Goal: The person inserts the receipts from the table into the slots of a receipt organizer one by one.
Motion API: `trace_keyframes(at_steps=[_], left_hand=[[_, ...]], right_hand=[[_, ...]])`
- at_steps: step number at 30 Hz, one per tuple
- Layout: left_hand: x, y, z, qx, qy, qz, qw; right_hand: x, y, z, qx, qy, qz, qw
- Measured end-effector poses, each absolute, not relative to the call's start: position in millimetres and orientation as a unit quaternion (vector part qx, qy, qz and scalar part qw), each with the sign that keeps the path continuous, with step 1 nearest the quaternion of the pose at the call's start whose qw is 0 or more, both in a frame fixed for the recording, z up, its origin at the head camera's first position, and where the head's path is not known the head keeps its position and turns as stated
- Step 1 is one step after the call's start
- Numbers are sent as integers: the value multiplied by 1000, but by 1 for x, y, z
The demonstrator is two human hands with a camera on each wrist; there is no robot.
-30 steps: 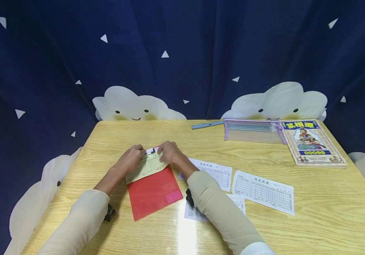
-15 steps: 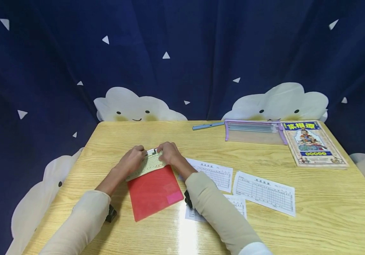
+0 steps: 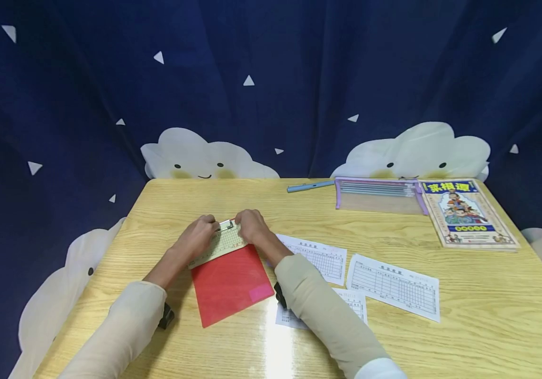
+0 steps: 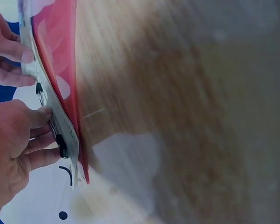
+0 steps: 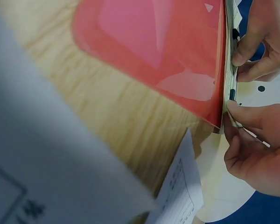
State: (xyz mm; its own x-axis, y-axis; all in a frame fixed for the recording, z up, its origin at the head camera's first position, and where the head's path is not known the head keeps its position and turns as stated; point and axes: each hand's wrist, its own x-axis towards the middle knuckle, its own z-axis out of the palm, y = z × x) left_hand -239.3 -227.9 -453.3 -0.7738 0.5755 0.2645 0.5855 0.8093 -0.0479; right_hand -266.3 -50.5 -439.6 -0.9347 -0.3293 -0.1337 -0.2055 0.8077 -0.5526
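Note:
A red folder [image 3: 232,289] with a pink label [image 3: 261,292] lies tilted on the table in the head view. A pale yellow printed form [image 3: 226,243] covers its upper part, beneath a metal clip [image 3: 225,225] with black ends. My left hand [image 3: 198,235] grips the clip's left side; in the left wrist view, the left thumb [image 4: 43,115] presses near it. My right hand [image 3: 253,227] pinches the form's top right edge, its thumb [image 5: 238,108] on the paper in the right wrist view. Both hands hide parts of the top edge.
Several white printed forms [image 3: 394,287] lie right of the folder, some under the right forearm. Toward the back are a blue pen [image 3: 310,186], a purple-edged clear pencil case [image 3: 377,202] and an illustrated book [image 3: 470,216]. A dark blue curtain [image 3: 271,95] hangs behind the table.
The yellow form has slid slightly up toward the clip, so a little more of the red folder shows below it. Both hands stay at the top edge, almost unmoved.

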Motion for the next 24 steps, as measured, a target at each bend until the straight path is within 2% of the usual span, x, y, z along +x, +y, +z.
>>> trace_keyframes(at_steps=[10,24], left_hand=[[-242,-225,-453,-297,-946,-40,124],[-241,-231,-451,-305,-941,-71,126]], right_hand=[[-267,-7,-429,-155,945,-277,79],[-233,96,-412,-180,927,-315,101]])
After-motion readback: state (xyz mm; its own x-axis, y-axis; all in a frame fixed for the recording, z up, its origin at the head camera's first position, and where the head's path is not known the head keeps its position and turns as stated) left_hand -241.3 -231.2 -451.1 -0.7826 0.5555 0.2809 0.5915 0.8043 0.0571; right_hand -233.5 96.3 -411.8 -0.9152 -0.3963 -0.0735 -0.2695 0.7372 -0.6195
